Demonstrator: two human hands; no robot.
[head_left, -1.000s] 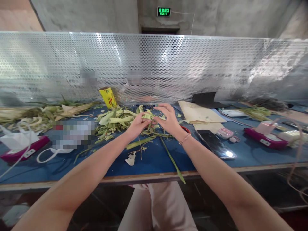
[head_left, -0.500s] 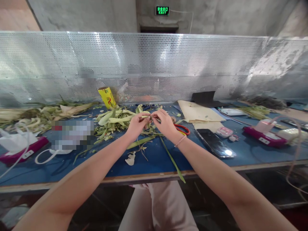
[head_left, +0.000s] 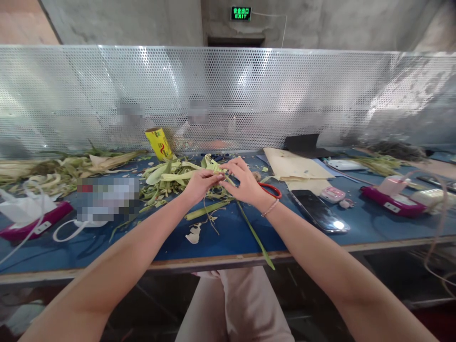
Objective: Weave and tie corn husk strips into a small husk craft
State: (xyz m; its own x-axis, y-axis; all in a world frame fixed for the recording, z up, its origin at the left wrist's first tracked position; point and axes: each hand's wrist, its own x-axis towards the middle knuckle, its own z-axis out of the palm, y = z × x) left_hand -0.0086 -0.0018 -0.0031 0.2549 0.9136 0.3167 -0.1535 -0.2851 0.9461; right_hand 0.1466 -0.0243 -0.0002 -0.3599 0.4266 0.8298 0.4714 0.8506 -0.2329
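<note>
My left hand (head_left: pixel 204 185) is closed in a pinch over the middle of the table, at a strip of pale green corn husk (head_left: pixel 214 165) that shows just above its fingertips. Its fingers cover the pinched part. My right hand (head_left: pixel 242 181) hovers close beside it, fingers apart, with a bracelet at the wrist. Behind and left of the hands lies a heap of corn husks (head_left: pixel 167 178). Red-handled scissors (head_left: pixel 274 191) are partly hidden by my right hand. A long green strip (head_left: pixel 254 232) runs over the table's front edge.
A phone (head_left: pixel 315 209), a pink case (head_left: pixel 333 194) and brown paper (head_left: pixel 295 164) lie to the right. Purple power strips (head_left: pixel 392 203) with cables sit on both sides. A yellow tube (head_left: pixel 158 144) stands before the perforated metal screen (head_left: pixel 228 95). More husks (head_left: pixel 107 164) lie at left.
My right hand has let go and its fingers have spread apart from my left hand's fingertips. My left hand has shifted slightly left and down, still pinching.
</note>
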